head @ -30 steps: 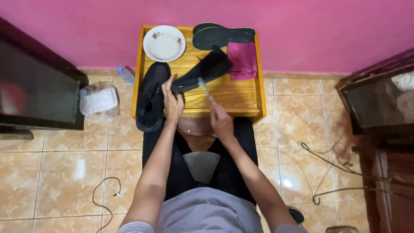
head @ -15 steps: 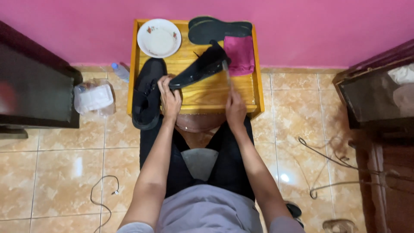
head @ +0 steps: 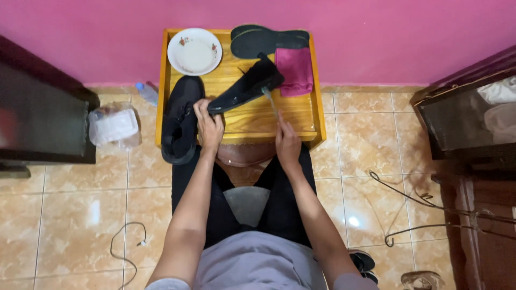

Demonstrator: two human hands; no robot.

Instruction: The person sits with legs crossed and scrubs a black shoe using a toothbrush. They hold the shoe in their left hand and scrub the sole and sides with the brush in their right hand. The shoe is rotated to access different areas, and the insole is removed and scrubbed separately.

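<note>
My left hand (head: pixel 208 124) grips a black shoe (head: pixel 246 86) by its near end and holds it tilted over the small yellow wooden table (head: pixel 299 115). My right hand (head: pixel 286 143) holds a thin brush (head: pixel 269 100) whose tip touches the far side of that shoe. A second black shoe (head: pixel 180 121) lies along the table's left edge, hanging over the front. A white plate (head: pixel 194 51), two black insoles (head: pixel 269 41) and a folded pink cloth (head: pixel 295 71) sit at the back of the table.
A pink wall runs behind the table. A clear plastic box (head: pixel 114 125) and a bottle (head: pixel 145 92) lie on the tiled floor at left, beside a dark cabinet (head: pixel 37 115). Dark furniture (head: pixel 467 129) stands at right. Loose cables (head: pixel 400 207) lie on the floor.
My right hand drew back toward the table's front edge, then the brush reached out to the shoe's far end. The shoe's far end lifted a little higher. My left hand kept its grip.
</note>
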